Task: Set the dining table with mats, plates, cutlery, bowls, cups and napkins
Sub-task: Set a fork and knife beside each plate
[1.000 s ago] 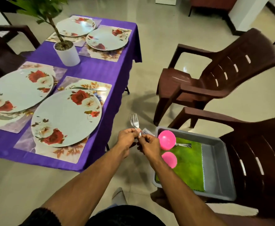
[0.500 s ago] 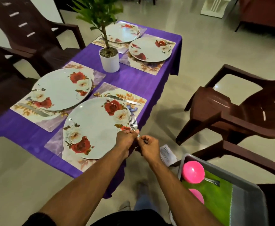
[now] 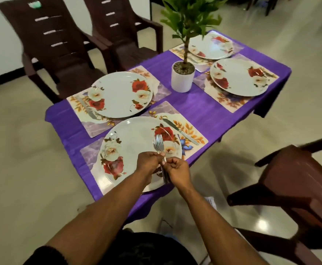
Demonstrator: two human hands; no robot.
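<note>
A bunch of silver forks stands tines-up over the near plate. My left hand grips the handles, and my right hand pinches them just beside it. Several floral plates lie on floral mats on the purple table. A knife lies on the near mat to the right of the near plate. Another knife rests on the left mat beside the second plate. Two more plates sit at the far end.
A white pot with a green plant stands mid-table. Two dark brown chairs are behind the table at the left. Another brown chair is close on my right. A slip of paper lies on the floor.
The view has swung left from the grey tray on the chair to the table. Both hands carried the forks from beside the table edge to above the near plate.
</note>
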